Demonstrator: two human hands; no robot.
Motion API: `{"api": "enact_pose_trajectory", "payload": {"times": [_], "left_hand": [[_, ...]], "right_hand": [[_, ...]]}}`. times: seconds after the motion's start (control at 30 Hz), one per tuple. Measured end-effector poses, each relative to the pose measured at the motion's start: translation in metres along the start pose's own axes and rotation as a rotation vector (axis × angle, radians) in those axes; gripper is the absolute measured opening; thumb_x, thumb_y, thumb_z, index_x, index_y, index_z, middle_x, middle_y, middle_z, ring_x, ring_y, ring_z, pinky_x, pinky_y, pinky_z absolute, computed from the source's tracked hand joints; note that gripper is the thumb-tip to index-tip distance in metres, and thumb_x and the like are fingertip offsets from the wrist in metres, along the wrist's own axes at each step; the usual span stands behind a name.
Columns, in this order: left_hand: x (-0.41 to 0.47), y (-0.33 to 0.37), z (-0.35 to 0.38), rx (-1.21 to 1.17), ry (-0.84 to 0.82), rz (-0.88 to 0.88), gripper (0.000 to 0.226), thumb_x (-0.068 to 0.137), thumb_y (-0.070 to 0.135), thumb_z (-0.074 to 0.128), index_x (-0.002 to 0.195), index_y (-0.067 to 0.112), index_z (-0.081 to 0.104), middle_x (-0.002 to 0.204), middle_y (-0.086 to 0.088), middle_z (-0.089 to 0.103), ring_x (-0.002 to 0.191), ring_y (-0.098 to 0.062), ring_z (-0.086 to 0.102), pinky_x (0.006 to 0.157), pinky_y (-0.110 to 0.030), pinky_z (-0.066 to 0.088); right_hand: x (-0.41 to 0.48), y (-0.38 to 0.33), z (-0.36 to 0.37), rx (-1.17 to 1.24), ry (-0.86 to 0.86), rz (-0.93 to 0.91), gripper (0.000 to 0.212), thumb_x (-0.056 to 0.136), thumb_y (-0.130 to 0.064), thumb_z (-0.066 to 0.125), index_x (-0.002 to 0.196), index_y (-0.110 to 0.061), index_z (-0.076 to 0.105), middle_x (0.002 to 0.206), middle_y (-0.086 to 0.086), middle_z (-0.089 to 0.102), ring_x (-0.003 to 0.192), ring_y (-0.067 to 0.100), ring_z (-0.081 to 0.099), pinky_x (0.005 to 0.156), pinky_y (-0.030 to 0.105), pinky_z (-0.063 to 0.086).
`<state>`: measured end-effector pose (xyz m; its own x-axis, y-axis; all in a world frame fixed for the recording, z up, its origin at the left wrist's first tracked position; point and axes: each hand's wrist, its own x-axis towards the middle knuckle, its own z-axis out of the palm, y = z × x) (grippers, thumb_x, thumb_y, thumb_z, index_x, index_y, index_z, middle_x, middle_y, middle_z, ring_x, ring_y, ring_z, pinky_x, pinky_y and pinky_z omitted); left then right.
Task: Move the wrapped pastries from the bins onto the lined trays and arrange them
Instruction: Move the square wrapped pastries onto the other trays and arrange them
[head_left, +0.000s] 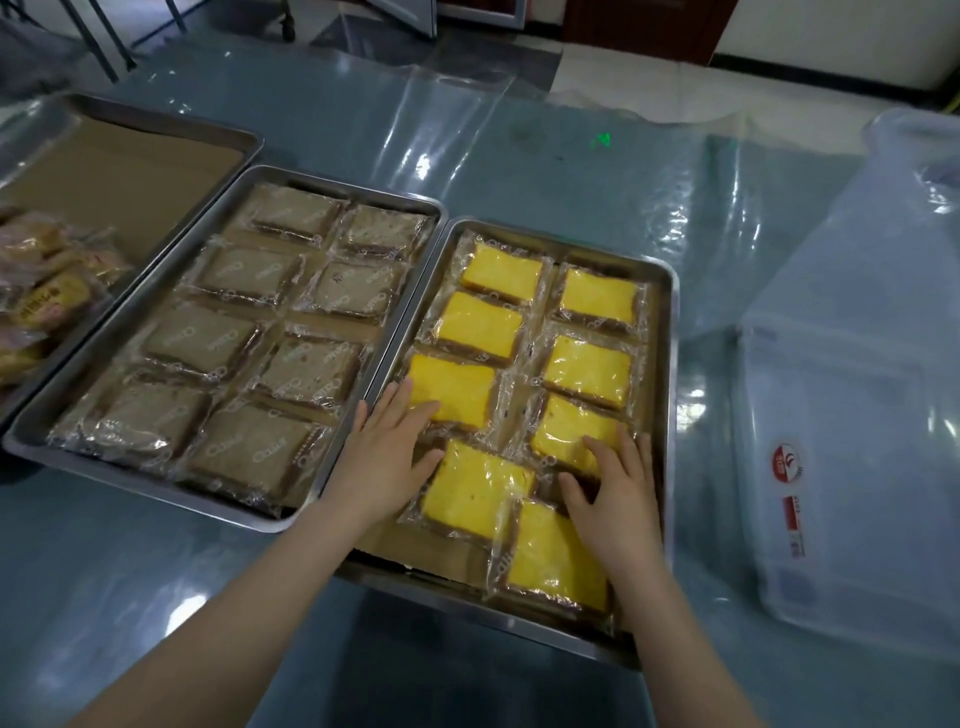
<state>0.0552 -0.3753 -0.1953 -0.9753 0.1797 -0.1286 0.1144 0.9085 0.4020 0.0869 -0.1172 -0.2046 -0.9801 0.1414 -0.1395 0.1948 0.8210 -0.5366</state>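
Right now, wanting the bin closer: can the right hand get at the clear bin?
Probably yes: the right hand rests flat on the yellow pastries, holding nothing, and only bare table lies between that tray and the clear bin.

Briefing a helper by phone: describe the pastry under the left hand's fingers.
Find the right-hand steel tray, holding yellow pastries. In its left column, count to the third pastry from the far end. Only it lies under the fingers of the left hand.

Single head view — steep forward-down look, close over tray (671, 364); wide lens, frame edges seemingly bowed.
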Motion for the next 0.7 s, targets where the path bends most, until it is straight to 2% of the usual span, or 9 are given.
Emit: {"api": "enact_pose_trajectory", "payload": {"times": [0.1,0.13,0.2,0.3,0.37,0.43,0.53,0.63,0.7], "left_hand": [[-0.023,0.01,0.005,-0.212,0.152,0.083,0.045,0.089,0.024,0.06,0.132,0.03,0.048,0.145,0.01,0.035,0.135,-0.01,0.027,0.113,-0.035,0.021],[-0.029,0.015,0.007,-0.277,0.123,0.083,0.045,0.088,0.025,0.061,0.13,0.033,0.049,0.14,0.015,0.039,0.131,-0.006,0.031,0.111,-0.036,0.028],[-0.038,0.024,0.017,-0.302,-0.021,0.094,0.051,0.088,0.033,0.06,0.135,0.039,0.042,0.145,0.019,0.031,0.135,-0.004,0.024,0.112,-0.037,0.026],[-0.044,0.025,0.033,-0.081,-0.204,0.145,0.064,0.089,0.047,0.053,0.144,0.045,0.019,0.155,0.016,-0.011,0.141,-0.008,-0.016,0.113,-0.04,0.013],[-0.048,0.021,0.035,0.01,-0.248,0.148,0.069,0.089,0.05,0.051,0.145,0.046,0.01,0.152,0.014,-0.024,0.138,-0.008,-0.026,0.113,-0.042,0.008],[-0.051,0.017,0.034,0.061,-0.256,0.153,0.069,0.09,0.052,0.048,0.145,0.046,0.007,0.149,0.014,-0.026,0.137,-0.01,-0.027,0.114,-0.043,0.001],[-0.057,0.009,0.029,0.09,-0.243,0.141,0.065,0.091,0.052,0.045,0.146,0.044,0.01,0.149,0.013,-0.025,0.136,-0.008,-0.025,0.113,-0.041,-0.004],[-0.065,-0.001,0.023,0.05,-0.205,0.087,0.058,0.09,0.052,0.048,0.143,0.042,0.026,0.154,0.013,-0.013,0.139,-0.007,-0.019,0.113,-0.039,-0.001],[-0.069,-0.006,0.018,0.01,-0.175,0.042,0.05,0.089,0.05,0.051,0.136,0.038,0.039,0.157,0.011,-0.004,0.142,-0.007,-0.012,0.114,-0.037,0.002]], "right_hand": [[-0.017,0.006,-0.003,0.089,0.108,-0.051,0.04,0.087,-0.031,0.063,0.126,-0.031,0.054,0.15,-0.01,0.03,0.144,0.011,0.009,0.113,0.036,0.016],[-0.024,0.008,-0.003,0.076,0.11,-0.08,0.035,0.086,-0.031,0.064,0.121,-0.03,0.058,0.142,-0.011,0.039,0.14,0.012,0.02,0.113,0.039,0.023],[-0.036,0.011,-0.002,0.042,0.021,-0.154,0.035,0.085,-0.037,0.063,0.12,-0.031,0.061,0.129,-0.02,0.042,0.129,0.005,0.031,0.109,0.04,0.035],[-0.047,0.013,0.001,-0.006,-0.147,-0.237,0.059,0.082,-0.055,0.057,0.137,-0.035,0.045,0.14,-0.024,0.031,0.133,0.001,0.019,0.112,0.037,0.028],[-0.05,0.014,0.006,-0.124,-0.17,-0.259,0.073,0.081,-0.065,0.051,0.145,-0.038,0.029,0.152,-0.02,0.016,0.142,0.007,0.003,0.116,0.039,0.013],[-0.052,0.014,0.009,-0.204,-0.163,-0.236,0.076,0.083,-0.067,0.047,0.148,-0.04,0.019,0.157,-0.017,0.003,0.143,0.01,-0.012,0.116,0.041,0.001],[-0.057,0.012,0.009,-0.254,-0.132,-0.204,0.069,0.089,-0.056,0.047,0.148,-0.045,0.011,0.158,-0.013,-0.008,0.141,0.012,-0.026,0.114,0.041,-0.011],[-0.063,0.011,0.009,-0.281,-0.096,-0.213,0.065,0.095,-0.039,0.046,0.145,-0.052,0.006,0.158,-0.009,-0.01,0.14,0.015,-0.03,0.115,0.043,-0.011],[-0.065,0.01,0.009,-0.322,-0.099,-0.202,0.062,0.098,-0.038,0.039,0.147,-0.049,0.003,0.157,-0.007,-0.014,0.138,0.016,-0.034,0.114,0.045,-0.014]]}}
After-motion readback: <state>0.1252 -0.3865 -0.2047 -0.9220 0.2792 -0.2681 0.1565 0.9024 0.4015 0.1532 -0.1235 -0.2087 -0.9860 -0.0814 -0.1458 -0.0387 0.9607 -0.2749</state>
